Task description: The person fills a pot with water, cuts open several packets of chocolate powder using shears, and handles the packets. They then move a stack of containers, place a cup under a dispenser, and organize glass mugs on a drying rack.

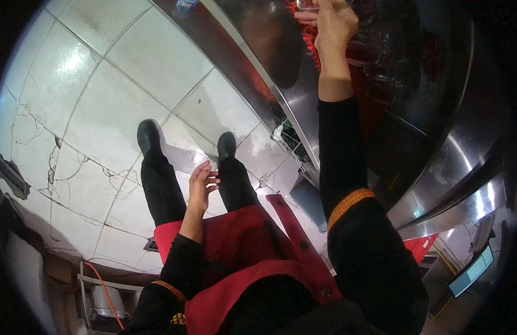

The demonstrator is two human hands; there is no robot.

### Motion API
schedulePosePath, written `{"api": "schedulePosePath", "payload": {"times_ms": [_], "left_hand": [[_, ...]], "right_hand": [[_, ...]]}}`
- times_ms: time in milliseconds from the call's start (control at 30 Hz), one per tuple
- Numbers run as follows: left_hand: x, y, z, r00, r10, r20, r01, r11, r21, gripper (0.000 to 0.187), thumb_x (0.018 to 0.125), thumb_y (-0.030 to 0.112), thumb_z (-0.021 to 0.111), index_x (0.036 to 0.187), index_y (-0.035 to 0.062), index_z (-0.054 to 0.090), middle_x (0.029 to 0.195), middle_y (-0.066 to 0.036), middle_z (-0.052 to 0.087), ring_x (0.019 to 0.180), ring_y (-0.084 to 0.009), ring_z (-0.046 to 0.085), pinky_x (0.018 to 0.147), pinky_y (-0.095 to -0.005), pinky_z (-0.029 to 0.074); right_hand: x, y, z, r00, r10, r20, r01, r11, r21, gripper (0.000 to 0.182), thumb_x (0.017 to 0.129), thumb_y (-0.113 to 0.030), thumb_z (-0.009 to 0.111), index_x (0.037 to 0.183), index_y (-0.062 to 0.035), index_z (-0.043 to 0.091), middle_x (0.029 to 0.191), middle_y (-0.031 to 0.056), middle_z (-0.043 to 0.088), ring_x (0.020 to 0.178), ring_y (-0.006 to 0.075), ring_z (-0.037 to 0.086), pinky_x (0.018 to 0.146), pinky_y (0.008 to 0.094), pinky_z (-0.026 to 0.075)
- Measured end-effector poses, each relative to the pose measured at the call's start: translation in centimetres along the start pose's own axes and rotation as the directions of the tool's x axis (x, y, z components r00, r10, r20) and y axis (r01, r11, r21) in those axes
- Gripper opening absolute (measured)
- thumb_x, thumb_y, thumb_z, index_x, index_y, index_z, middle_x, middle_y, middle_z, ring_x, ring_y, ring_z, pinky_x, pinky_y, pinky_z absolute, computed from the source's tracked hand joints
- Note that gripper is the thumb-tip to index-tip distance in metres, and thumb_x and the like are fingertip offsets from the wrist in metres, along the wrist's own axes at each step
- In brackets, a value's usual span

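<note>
My right hand (335, 25) reaches over the dark shiny counter (269, 33) at the top of the view. Its fingers are closed around a clear glass-like vessel (307, 5), partly cut off by the upper edge of the picture. A red textured trim (310, 42) lies just beside this hand. More clear glassware (376, 67) stands dimly to its right. My left hand (199, 187) hangs in front of the red apron (230, 229), over the floor. Its fingers are loosely bent and apart, with nothing in them.
The counter's metal edge (281, 100) runs diagonally beside me. Below it is a white wire rack (289, 142) and a grey bin-like object (309, 204). The tiled floor (113, 95) is cracked. A lit screen (472, 271) sits at lower right, a metal pot (106, 301) at lower left.
</note>
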State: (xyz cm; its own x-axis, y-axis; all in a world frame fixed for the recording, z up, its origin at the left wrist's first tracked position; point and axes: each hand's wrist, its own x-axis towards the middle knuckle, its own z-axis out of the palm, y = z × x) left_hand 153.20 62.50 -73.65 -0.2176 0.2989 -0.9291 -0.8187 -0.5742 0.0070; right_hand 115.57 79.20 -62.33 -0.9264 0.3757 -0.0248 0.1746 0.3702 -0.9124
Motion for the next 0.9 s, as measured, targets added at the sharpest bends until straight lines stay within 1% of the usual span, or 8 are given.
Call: {"api": "schedulePosePath", "payload": {"times_ms": [100,267,300,433,567,633,667,900], "left_hand": [[-0.1,-0.7,0.2,1.0,0.009,0.008,-0.009,1.0,-0.006,0.04,0.083,0.026,0.055,0.118,0.0065,0.047,0.081,-0.006,0.057,0.065,-0.0126,0.056,0.056,-0.0245,0.046],[0.1,-0.8,0.8,0.999,0.049,0.021,-0.049,0.998,-0.025,0.04,0.082,0.027,0.056,0.116,0.0071,0.048,0.082,-0.007,0.057,0.065,-0.0132,0.056,0.056,-0.0249,0.046],[0.2,-0.7,1.1,0.998,0.055,0.021,-0.055,0.998,-0.028,0.04,0.082,0.027,0.056,0.116,0.0071,0.048,0.082,-0.007,0.057,0.065,-0.0132,0.056,0.056,-0.0249,0.046],[0.6,-0.5,2.0,0.995,0.091,0.029,-0.09,0.995,-0.035,0.039,0.082,0.027,0.056,0.115,0.008,0.048,0.082,-0.007,0.057,0.066,-0.014,0.056,0.057,-0.0251,0.045],[1.0,-0.2,2.5,0.99,0.135,0.042,-0.134,0.991,-0.015,0.038,0.083,0.026,0.055,0.115,0.0083,0.048,0.083,-0.006,0.057,0.067,-0.0142,0.056,0.057,-0.0254,0.045],[1.3,-0.2,2.9,0.988,0.15,0.033,-0.15,0.989,-0.005,0.037,0.083,0.026,0.055,0.115,0.0084,0.048,0.083,-0.006,0.057,0.067,-0.0144,0.056,0.057,-0.0255,0.045],[1.4,-0.2,3.0,0.988,0.151,0.032,-0.151,0.988,0.007,0.037,0.083,0.026,0.054,0.115,0.0084,0.048,0.083,-0.007,0.057,0.068,-0.0145,0.056,0.057,-0.0256,0.045],[1.9,-0.4,3.1,0.986,0.169,0.012,-0.169,0.985,0.029,0.039,0.083,0.027,0.054,0.117,0.009,0.048,0.085,-0.007,0.057,0.069,-0.0159,0.057,0.057,-0.0266,0.045]], "right_hand": [[-1.0,-1.4,0.0,1.0,0.018,-0.014,-0.02,0.987,-0.161,0.031,0.08,-0.03,0.064,0.077,-0.0001,0.055,0.065,0.008,0.058,0.043,0.0167,0.057,0.036,0.0228,0.045],[-5.5,-1.5,-7.0,0.997,-0.019,0.07,0.017,0.999,0.034,0.032,0.082,-0.021,0.061,0.097,0.007,0.056,0.092,0.0179,0.059,0.067,0.0227,0.062,0.054,0.0289,0.053],[-6.8,-1.9,-9.7,0.975,0.153,-0.159,-0.167,0.983,-0.08,0.034,0.08,-0.02,0.063,0.1,0.0062,0.054,0.091,0.0153,0.059,0.069,0.0213,0.062,0.054,0.0276,0.053],[-6.3,6.5,-24.3,0.762,0.108,-0.639,-0.385,0.869,-0.312,0.046,0.08,-0.031,0.062,0.112,-0.0029,0.046,0.097,0.0128,0.057,0.069,0.0199,0.059,0.059,0.0285,0.052],[-2.1,8.6,-29.9,0.837,0.261,-0.481,-0.438,0.846,-0.304,0.046,0.081,-0.037,0.06,0.111,-0.0052,0.045,0.097,0.0122,0.058,0.076,0.0227,0.059,0.066,0.0347,0.051],[-0.2,10.3,-31.8,0.899,0.432,-0.075,-0.436,0.899,-0.035,0.051,0.081,-0.042,0.059,0.113,-0.0043,0.045,0.098,0.0124,0.057,0.081,0.0256,0.059,0.073,0.0383,0.048],[-0.1,10.8,-32.4,0.901,0.434,-0.023,-0.434,0.9,-0.038,0.08,0.075,-0.046,0.064,0.127,0.0026,0.029,0.103,0.0176,0.054,0.088,0.0272,0.059,0.072,0.0384,0.049],[-10.7,6.4,-28.3,0.898,0.417,-0.141,-0.438,0.88,-0.184,0.051,0.077,-0.042,0.063,0.098,0.0035,0.055,0.079,0.0121,0.06,0.058,0.0211,0.062,0.05,0.03,0.051]]}}
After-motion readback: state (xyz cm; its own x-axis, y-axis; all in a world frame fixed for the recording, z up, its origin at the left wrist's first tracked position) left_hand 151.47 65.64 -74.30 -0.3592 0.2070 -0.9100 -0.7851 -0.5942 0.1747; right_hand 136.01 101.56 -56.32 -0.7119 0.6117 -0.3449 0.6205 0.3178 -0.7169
